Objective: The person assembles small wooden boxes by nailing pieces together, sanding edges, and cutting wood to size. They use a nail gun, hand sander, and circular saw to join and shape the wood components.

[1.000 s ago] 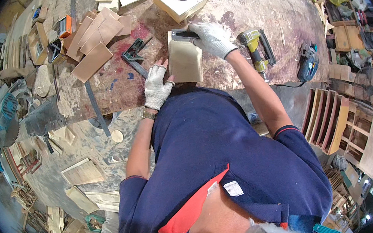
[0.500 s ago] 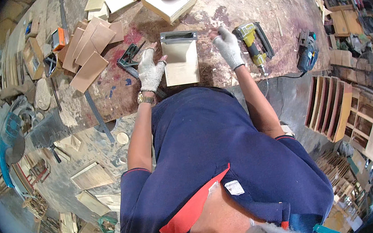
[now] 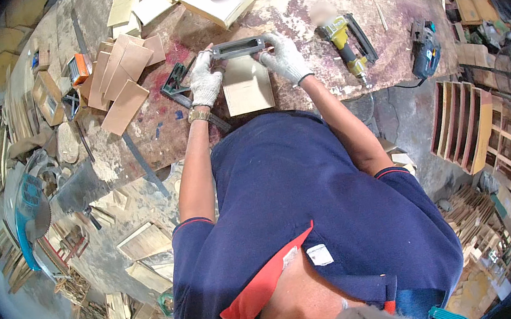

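A grey rectangular frame with a long slot [image 3: 238, 48] lies across the far end of a pale plywood piece [image 3: 248, 90], right in front of me on the bench. My left hand [image 3: 204, 81], in a white fingertip-less glove, grips the frame's left end. At its right end my right hand [image 3: 287, 60], gloved alike, has its fingers closed on it. Just left of my left hand lies a dark metal square [image 3: 175, 83]. To the right of my right hand rests a yellow-green nail gun [image 3: 343, 40] with its hose toward me.
Thin brown boards [image 3: 124, 73] lie in a heap at left, beside an orange box [image 3: 78, 68]. A wooden box with a round hole [image 3: 227, 7] stands at the far side. A blue power tool [image 3: 426, 52] sits near the right edge. A teal circular saw [image 3: 29, 213] is at far left.
My right hand has moved left from beside the nail gun and taken hold of the grey frame's right end. My left hand now grips its left end. The whole view has shifted slightly.
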`<state>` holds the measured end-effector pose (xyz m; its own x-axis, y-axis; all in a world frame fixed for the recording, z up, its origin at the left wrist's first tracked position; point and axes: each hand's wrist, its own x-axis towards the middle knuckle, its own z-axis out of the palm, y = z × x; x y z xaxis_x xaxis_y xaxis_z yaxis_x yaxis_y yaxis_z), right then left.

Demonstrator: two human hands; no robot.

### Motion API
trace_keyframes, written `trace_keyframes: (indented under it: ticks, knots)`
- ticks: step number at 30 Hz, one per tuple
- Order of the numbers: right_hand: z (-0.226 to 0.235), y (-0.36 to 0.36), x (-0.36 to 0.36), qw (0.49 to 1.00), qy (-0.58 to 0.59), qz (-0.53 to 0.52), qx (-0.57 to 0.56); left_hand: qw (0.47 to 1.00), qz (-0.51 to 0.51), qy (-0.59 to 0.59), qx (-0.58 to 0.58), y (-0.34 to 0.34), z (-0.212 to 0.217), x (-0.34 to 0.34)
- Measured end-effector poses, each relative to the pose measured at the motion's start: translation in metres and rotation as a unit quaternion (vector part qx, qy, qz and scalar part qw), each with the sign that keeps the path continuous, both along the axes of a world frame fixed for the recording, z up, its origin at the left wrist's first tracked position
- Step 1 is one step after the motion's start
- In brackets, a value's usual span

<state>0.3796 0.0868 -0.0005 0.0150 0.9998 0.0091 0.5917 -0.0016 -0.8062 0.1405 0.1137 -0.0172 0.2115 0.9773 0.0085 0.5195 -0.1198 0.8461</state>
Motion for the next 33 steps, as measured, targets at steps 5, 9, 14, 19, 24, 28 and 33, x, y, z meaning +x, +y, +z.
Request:
trace_keyframes:
  ticks: [5,9,14,19,24,28,33]
  knots:
    - [-0.002,-0.004,0.003,0.998,-0.049,0.026,0.031,0.999,-0.036,-0.008,-0.008,-0.004,-0.006,-0.006]
    - [-0.003,-0.004,0.003,1.0,0.015,0.026,0.005,0.996,-0.019,-0.062,-0.064,-0.009,-0.006,-0.005]
    - [0.001,-0.007,-0.002,0.999,-0.032,0.012,-0.002,0.999,-0.007,0.012,-0.036,-0.012,-0.002,-0.003]
    - [0.0,-0.016,0.0,0.997,-0.034,0.005,0.072,0.999,0.034,0.005,-0.035,-0.031,0.0,-0.005]
    - [-0.027,-0.025,0.034,0.967,0.199,-0.161,-0.004,0.987,0.15,0.041,-0.044,-0.067,-0.004,-0.04]
    - [-0.044,-0.026,0.067,0.915,0.229,-0.308,-0.121,0.966,0.243,0.007,-0.09,-0.094,-0.01,-0.063]
    - [-0.046,-0.02,0.081,0.91,0.265,-0.264,-0.179,0.967,0.234,0.071,-0.078,-0.112,-0.015,-0.064]
